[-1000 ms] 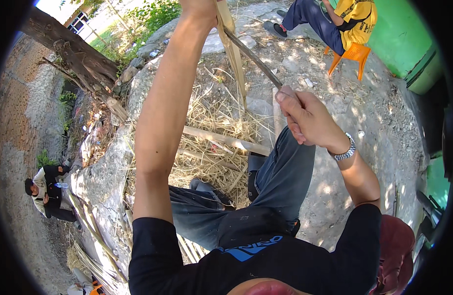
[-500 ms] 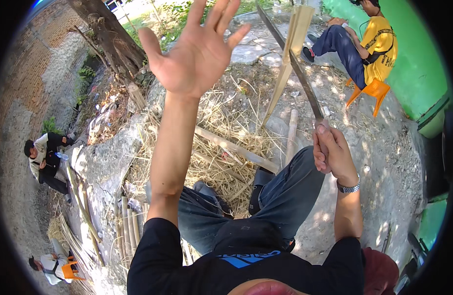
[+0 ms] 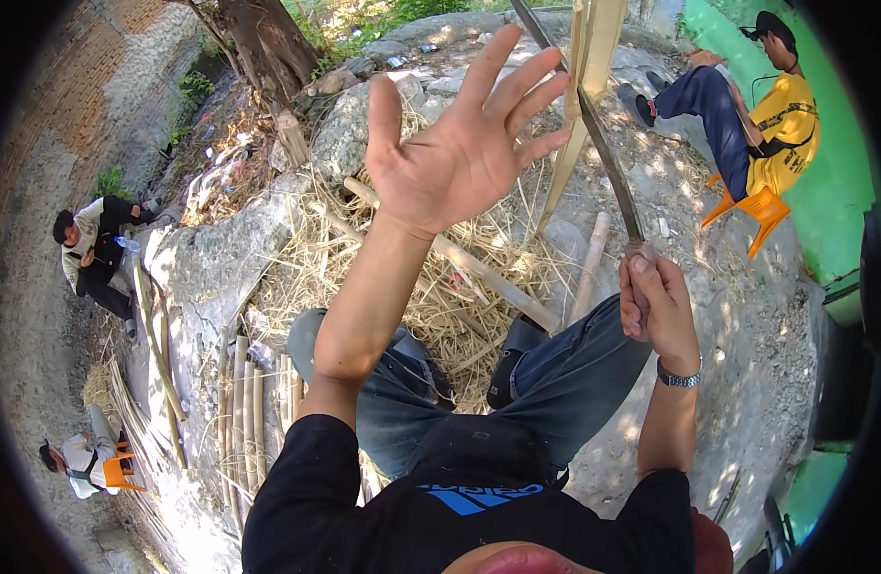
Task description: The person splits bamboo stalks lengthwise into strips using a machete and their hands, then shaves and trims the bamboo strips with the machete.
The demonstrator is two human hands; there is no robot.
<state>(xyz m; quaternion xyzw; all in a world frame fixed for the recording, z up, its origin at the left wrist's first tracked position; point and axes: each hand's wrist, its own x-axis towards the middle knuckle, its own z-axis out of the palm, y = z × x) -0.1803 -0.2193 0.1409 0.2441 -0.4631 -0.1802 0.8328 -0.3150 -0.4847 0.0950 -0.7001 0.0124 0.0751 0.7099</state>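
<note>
Lettering [image 3: 517, 493] in blue is curving across our black shirt [image 3: 383, 521], beside a mark [image 3: 462, 501] of the same colour. Dark print [image 3: 796, 149] is showing on the yellow shirt [image 3: 794, 100] of a person [image 3: 754, 115] who is sitting on an orange chair [image 3: 764, 212] to the right.

Ahead of us, the bamboo [image 3: 603, 43] is standing tilted, its foot resting near the straw [image 3: 460, 354] and its top running out of view. It is looking pale, and a split is running along it. The knife [image 3: 613, 172] is lying through that split, its long, dark blade showing on both sides.

We are gripping the knife with our right hand [image 3: 659, 297], fingers clamped around it, and a metal watch [image 3: 680, 376] is circling that wrist. Our left hand [image 3: 460, 158] is hanging empty in the air, fingers spread apart, palm facing us; whether its fingertips are touching the bamboo we cannot tell.

A pole [image 3: 503, 292] is lying across the straw. A clear bottle [image 3: 128, 244] is showing near another person [image 3: 96, 253] at left, its contents being too small to tell.
</note>
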